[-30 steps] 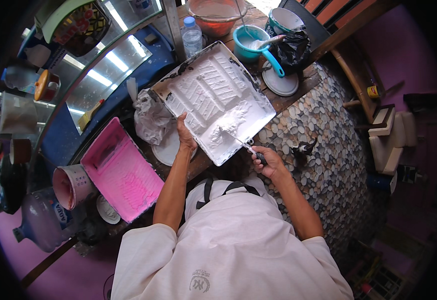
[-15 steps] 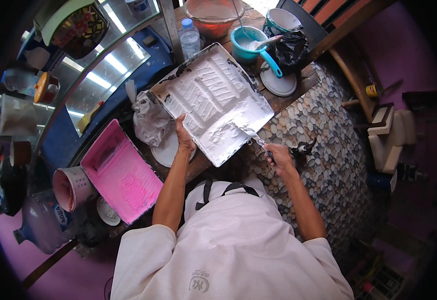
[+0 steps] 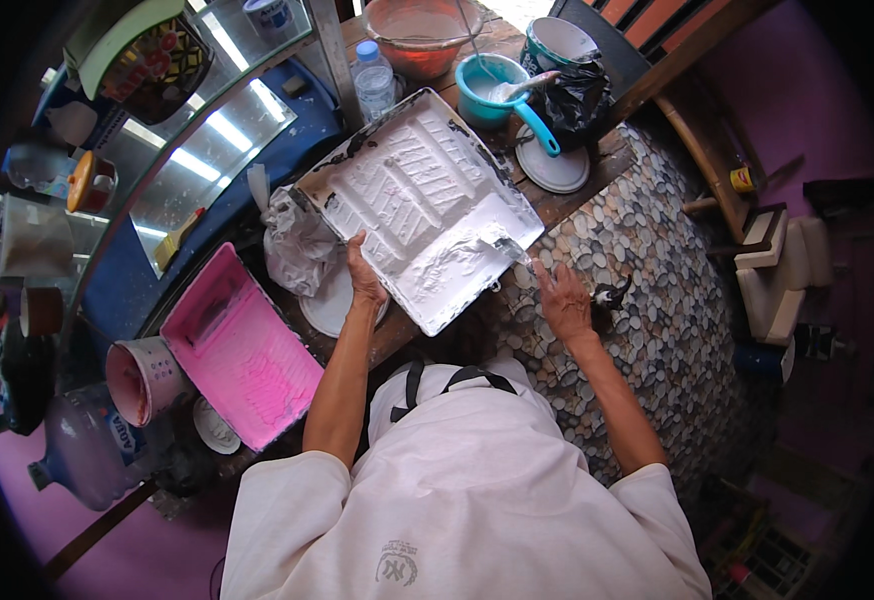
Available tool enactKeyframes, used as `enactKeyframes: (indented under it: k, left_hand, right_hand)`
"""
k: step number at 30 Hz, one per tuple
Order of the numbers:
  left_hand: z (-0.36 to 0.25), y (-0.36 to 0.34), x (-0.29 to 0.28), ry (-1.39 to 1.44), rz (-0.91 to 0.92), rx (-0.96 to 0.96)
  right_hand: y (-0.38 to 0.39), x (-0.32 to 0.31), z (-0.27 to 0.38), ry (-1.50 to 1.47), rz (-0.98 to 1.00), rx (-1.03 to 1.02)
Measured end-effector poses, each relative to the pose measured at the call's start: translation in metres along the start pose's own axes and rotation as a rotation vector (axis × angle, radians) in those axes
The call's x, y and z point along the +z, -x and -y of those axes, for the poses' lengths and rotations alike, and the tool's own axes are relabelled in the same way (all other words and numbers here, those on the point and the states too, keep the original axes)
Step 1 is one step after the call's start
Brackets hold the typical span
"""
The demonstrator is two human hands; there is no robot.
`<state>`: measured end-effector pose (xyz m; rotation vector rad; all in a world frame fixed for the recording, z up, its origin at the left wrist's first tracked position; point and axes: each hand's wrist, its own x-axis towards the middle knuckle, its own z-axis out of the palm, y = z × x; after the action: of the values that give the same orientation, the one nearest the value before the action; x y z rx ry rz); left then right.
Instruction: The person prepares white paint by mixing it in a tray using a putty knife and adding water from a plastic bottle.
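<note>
A white paint tray (image 3: pixel 419 205) lies tilted on the wooden table (image 3: pixel 567 205), with one corner over the table edge, toward the person. The tray is covered with white paint, and its ribbed slope is visible in the upper part.

The left hand (image 3: pixel 365 278) holds the near left edge of the tray. The thumb lies on top of the rim and the other fingers go under it, so the hand is closed on the tray edge. Just under this hand there is a round white lid (image 3: pixel 329 305), and a crumpled grey plastic bag (image 3: pixel 299 245) lies just beside the tray on the left.

The right hand (image 3: pixel 563 298) is near the right corner of the tray, over the pebble floor (image 3: pixel 657 310). Its fingers are curled around a thin tool, and the metal blade (image 3: pixel 509 248) of this tool touches the wet paint at the low corner of the tray. The handle is mostly hidden in the hand, so I cannot tell what kind of tool it is.

A pink paint tray (image 3: pixel 242 350) lies well apart on the left, beside a paint bucket (image 3: pixel 145 378). Behind the white tray stand a teal pot (image 3: pixel 492 88) with a blue handle, a water bottle (image 3: pixel 374 82), an orange bowl (image 3: pixel 422 32) and a black plastic bag (image 3: pixel 577 98).
</note>
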<state>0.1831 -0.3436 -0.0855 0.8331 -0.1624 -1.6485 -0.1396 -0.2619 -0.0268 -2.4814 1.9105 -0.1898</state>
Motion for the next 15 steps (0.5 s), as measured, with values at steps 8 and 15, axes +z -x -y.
enactKeyframes:
  k: [8,15]
  left_hand:
    - [0.002,-0.002,-0.006,0.023,0.028,0.006]
    - [0.002,-0.001,-0.001,0.047,0.023,-0.009]
  right_hand:
    - [0.028,0.002,-0.003,0.104,-0.051,0.007]
    - [0.041,-0.011,-0.017,0.071,-0.043,0.016]
